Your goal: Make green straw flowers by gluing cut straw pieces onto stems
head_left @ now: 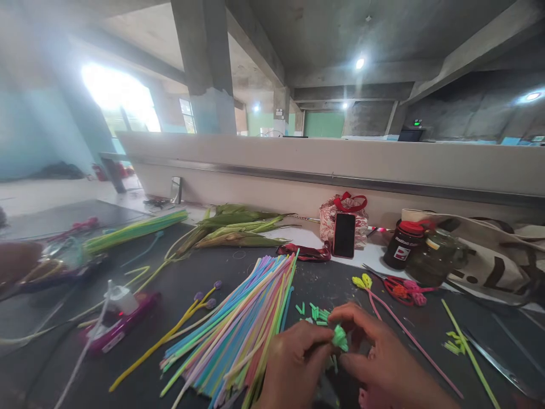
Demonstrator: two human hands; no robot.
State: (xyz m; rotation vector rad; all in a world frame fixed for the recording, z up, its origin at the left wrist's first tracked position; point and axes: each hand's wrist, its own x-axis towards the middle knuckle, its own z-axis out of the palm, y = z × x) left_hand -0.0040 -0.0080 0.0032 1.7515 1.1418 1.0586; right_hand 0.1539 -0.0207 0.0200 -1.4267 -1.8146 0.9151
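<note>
Low in the view, a small green bundle [339, 338] sits between my two hands. The fingers of my left hand [296, 360] are pinched at its left side. My right hand [378, 355] curls round its right side, thumb below and fingers above. Short green cut pieces [317, 313] lie on the dark mat just behind my hands. A large fan of pastel straw-like sticks [242, 326] spreads to the left of my left hand. Pink stems with a yellow tip [361, 280] lie beyond my right hand.
Corn husks [238, 224] lie at the back. A phone [344, 235] leans on a patterned pouch. A dark bottle [402, 244], scissors [496, 360] and a cloth bag [494, 255] are on the right. A purple device [121, 324] sits left; part of another person shows at the left edge.
</note>
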